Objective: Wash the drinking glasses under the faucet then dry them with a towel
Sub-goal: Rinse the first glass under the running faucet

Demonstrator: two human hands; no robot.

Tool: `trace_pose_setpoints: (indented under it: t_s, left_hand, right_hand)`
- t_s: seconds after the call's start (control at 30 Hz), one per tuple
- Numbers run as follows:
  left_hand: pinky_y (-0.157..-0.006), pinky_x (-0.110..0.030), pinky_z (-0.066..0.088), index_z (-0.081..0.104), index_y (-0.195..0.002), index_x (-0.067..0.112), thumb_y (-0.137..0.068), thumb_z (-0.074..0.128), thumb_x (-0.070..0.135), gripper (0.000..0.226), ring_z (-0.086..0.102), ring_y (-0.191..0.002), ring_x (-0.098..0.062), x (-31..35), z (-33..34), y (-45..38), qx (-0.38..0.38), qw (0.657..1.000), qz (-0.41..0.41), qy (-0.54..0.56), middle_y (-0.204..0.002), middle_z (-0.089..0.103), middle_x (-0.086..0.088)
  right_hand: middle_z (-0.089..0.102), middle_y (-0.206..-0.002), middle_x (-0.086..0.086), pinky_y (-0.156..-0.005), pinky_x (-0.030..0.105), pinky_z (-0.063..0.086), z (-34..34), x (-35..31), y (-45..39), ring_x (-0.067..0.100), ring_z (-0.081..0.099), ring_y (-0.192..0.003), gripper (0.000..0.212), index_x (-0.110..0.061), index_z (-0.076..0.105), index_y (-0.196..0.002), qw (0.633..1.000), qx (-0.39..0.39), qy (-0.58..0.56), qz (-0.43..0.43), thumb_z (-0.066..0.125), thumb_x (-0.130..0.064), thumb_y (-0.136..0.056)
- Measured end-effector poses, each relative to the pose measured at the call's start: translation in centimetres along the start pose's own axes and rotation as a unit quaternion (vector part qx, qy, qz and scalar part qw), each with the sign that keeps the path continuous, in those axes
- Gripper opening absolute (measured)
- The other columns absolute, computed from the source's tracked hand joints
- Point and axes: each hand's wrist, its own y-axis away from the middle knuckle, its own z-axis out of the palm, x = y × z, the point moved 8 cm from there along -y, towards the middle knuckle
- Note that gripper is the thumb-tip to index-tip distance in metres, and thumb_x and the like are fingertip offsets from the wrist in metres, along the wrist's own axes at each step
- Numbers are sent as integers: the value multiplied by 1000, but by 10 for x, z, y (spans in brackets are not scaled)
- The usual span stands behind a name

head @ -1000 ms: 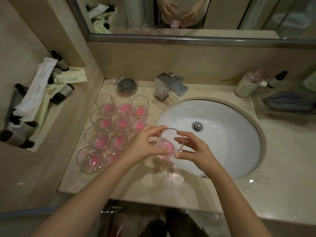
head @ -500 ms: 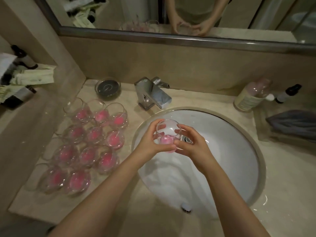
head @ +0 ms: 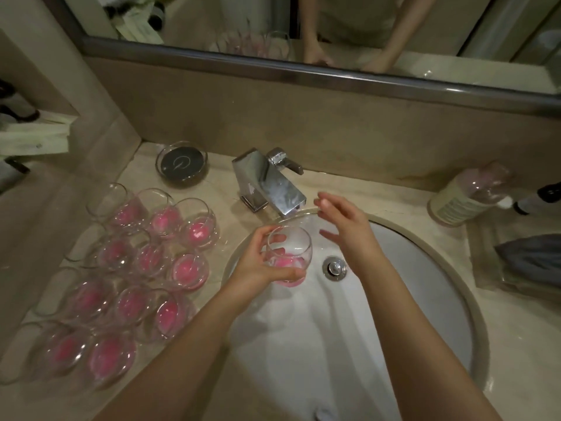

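Note:
My left hand (head: 258, 265) grips a clear round glass with a pink bottom (head: 290, 253) over the white sink basin (head: 409, 299), just in front of the chrome faucet (head: 270, 183). My right hand (head: 346, 223) hovers apart from the glass, fingers spread, close to the faucet spout. No water is seen running. Several more pink-bottomed glasses (head: 136, 262) stand grouped on the counter to the left of the sink. A grey towel (head: 534, 259) lies at the right edge.
A glass dish with a dark insert (head: 182, 164) sits behind the glasses. A pink bottle (head: 467, 196) and a small dark bottle (head: 543, 197) lie right of the faucet. The drain (head: 334, 267) is mid-basin. A mirror (head: 303, 28) runs along the back wall.
My right hand let go of the glass and rose toward the faucet. My left hand carried the glass further back over the basin, nearer the spout.

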Motion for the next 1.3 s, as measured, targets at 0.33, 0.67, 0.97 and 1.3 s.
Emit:
trace_pose_setpoints:
  t_s: [0.33,0.67,0.97,1.3]
  left_hand:
    - [-83,-28,57,51,-118,30,-50,86,12,79,64,-111,-17,3,3,-18,18,1000,-11,18,-124,60,3]
    - [-75,-22,55,49,-123,24,-51,82,5,82,66,-102,-10,6,5,-28,15,999,-4,52,-123,60,1]
    - [-78,-28,57,50,-121,27,-41,87,19,88,64,-110,-22,1,5,-33,13,998,-12,53,-124,60,-2]
    - [-90,-39,55,51,-124,24,-43,85,16,88,65,-111,-22,-3,4,-34,12,997,3,73,-124,63,-4]
  right_hand:
    - [64,-97,-10,-87,31,50,48,-40,-69,7,61,-95,30,-12,65,-121,995,-30,65,-63,66,-17,-91]
    - [68,-114,16,-83,18,52,43,-37,-85,16,65,-95,30,1,63,-122,998,-22,23,-55,60,-6,-93]
    - [64,-122,25,-101,35,47,43,-40,-89,36,58,-120,30,3,61,-124,999,-40,20,-30,56,-5,-95]
    - [57,-125,31,-101,46,48,22,-16,-56,40,57,-117,28,1,66,-111,1000,-14,9,-16,58,-21,-96]
